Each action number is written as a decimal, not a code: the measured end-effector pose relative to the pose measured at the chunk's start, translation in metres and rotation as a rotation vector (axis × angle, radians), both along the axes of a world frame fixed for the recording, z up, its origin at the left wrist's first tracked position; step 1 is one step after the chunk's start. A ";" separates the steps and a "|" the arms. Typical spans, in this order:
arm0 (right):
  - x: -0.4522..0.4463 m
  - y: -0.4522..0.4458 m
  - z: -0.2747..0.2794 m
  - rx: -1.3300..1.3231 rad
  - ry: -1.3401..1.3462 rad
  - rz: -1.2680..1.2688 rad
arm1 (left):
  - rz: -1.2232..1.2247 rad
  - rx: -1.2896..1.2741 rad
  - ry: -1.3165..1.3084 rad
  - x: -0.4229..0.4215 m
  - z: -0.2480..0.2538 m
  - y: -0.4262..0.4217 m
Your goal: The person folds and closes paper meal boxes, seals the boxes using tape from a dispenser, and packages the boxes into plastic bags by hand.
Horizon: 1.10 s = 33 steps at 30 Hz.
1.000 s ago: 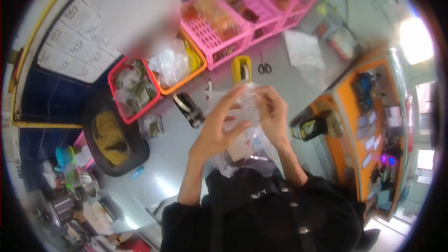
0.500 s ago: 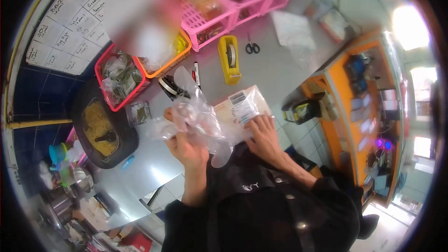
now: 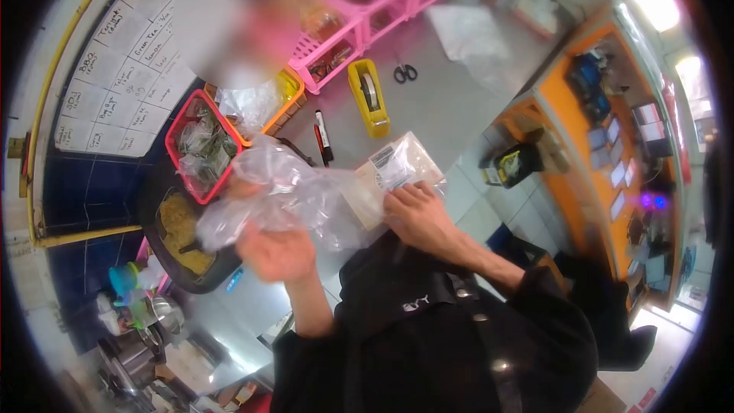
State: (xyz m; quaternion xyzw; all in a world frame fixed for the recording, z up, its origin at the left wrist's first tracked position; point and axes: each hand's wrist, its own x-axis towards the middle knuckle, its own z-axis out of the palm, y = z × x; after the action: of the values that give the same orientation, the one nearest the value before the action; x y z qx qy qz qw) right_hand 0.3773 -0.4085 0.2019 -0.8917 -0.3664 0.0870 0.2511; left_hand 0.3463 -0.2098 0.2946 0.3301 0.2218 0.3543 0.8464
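Note:
A clear plastic bag [image 3: 302, 191] lies crumpled and spread out between my two hands. My left hand [image 3: 279, 252] is closed on its left side, blurred by motion, with loose plastic over the fingers. My right hand [image 3: 419, 214] bends its fingers over the near edge of a pale flat box [image 3: 405, 162] with a printed barcode label. Shiny clear plastic covers that box, and it appears joined to the loose plastic. The right fingertips are partly hidden.
Beyond the box stand a yellow tape dispenser [image 3: 369, 99], black scissors [image 3: 405, 70] and a marker [image 3: 323, 138]. A red basket [image 3: 229, 177] of small packets sits left, near a dark tub [image 3: 206, 279]. Pink racks [image 3: 359, 38] line the back.
My left hand has moved left and slightly down, drawing the bunched plastic out wider. The right hand stays by the box. The camera view has turned a little.

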 end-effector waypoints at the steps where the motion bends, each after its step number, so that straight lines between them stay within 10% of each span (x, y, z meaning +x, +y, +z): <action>1: 0.007 -0.003 0.008 0.002 -0.003 0.001 | -0.267 -0.241 -0.449 -0.013 -0.007 0.011; 3: 0.017 -0.014 0.024 0.315 0.432 -0.171 | -0.543 -0.483 -0.897 -0.025 -0.014 0.012; 6: 0.037 -0.040 0.022 0.755 0.849 -0.176 | -0.252 0.760 -0.056 -0.007 0.010 -0.028; 9: 0.052 -0.045 0.060 1.167 1.030 -0.505 | -0.618 0.898 -0.183 0.021 -0.037 -0.034; 17: 0.044 -0.037 0.048 0.754 0.290 -0.514 | -1.129 1.713 -0.102 0.124 -0.174 -0.126; 21: 0.047 -0.048 0.039 0.910 0.467 -0.541 | -1.407 0.886 0.121 0.128 -0.186 -0.142; 22: 0.050 -0.051 0.040 0.973 0.454 -0.577 | -1.144 1.432 0.083 0.123 -0.169 -0.147; 24: 0.054 -0.062 0.034 1.030 0.464 -0.616 | -1.477 1.871 0.328 0.127 -0.129 -0.142; 28: 0.055 -0.064 0.052 0.971 0.501 -0.610 | -1.265 1.676 0.034 0.068 -0.077 -0.057; 33: 0.066 -0.052 0.068 0.814 0.454 -0.427 | -1.235 2.090 0.435 0.018 -0.022 0.028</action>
State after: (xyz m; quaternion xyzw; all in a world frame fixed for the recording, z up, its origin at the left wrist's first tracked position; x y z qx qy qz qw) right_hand 0.4437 -0.4604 0.2699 -0.7354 -0.1165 0.0754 0.6632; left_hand 0.3638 -0.1814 0.2730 0.9498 -0.2252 -0.1602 0.1469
